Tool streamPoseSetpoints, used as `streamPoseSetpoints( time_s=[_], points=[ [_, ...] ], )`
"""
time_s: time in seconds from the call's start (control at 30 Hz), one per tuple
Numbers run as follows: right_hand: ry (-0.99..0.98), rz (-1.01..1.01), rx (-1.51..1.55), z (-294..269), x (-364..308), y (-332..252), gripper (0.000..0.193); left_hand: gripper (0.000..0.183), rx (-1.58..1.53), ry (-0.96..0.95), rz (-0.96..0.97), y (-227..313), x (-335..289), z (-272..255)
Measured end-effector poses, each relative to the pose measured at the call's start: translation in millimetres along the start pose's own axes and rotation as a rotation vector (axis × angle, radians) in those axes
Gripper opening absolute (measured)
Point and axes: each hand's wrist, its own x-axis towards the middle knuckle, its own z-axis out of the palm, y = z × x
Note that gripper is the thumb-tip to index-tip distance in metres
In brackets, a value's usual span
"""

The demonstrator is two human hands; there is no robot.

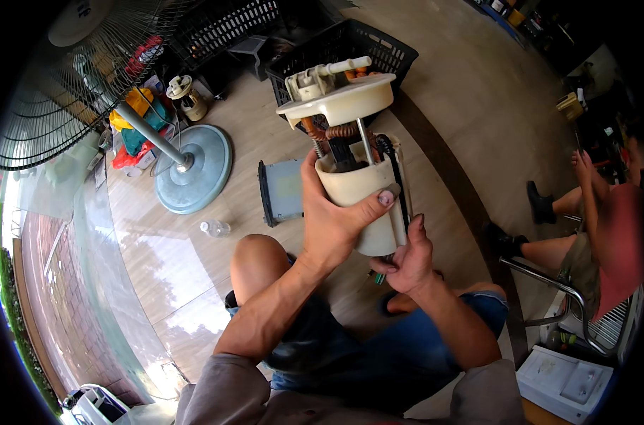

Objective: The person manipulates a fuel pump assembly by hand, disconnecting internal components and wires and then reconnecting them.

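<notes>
An off-white plastic fuel pump module [361, 180] is held up in front of me, slightly tilted. Its round top flange [343, 103] carries a pipe stub and sits apart from the cup on metal rods, with a coiled brown hose between. My left hand [336, 227] wraps around the cup from the left, thumb pressed across its front. At the lower right of the cup, my right hand [410, 262] has its fingers curled in at the bottom end, thumb pointing up along the side. A small green piece [379, 278] shows below those fingers; its kind is unclear.
A black plastic crate [400, 57] stands on the floor beyond the module. At left is a pedestal fan with a round base [194, 170], near another fuel pump module [187, 99]. A clear bottle [215, 228] and dark-edged panel [281, 191] lie closer. Another person [605, 241] sits at right.
</notes>
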Motion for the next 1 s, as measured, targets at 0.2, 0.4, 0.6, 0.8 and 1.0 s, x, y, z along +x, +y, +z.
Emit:
streamPoseSetpoints(
  time_s=[0.2,0.4,0.6,0.8,1.0],
  points=[
    [-0.033,0.026,0.121,6.8,-0.4,-7.3,0.068,0.113,-0.034,-0.012,0.049,3.7,-3.7,3.4],
    [0.036,-0.067,0.006,12.2,6.4,-26.4,0.068,0.1,-0.131,-0.123,0.047,11.0,5.0,6.2],
    [-0.061,-0.112,0.112,6.1,4.0,-34.1,0.064,0.042,-0.144,-0.064,0.046,18.7,16.4,-13.0],
    [-0.044,-0.093,0.099,8.3,-3.2,-34.2,0.061,0.035,-0.237,-0.138,-0.058,26.2,24.3,-26.3],
    [-0.023,-0.093,0.09,10.0,-3.9,-35.6,0.059,0.038,-0.17,-0.188,-0.07,35.7,31.0,-38.6]
  ],
)
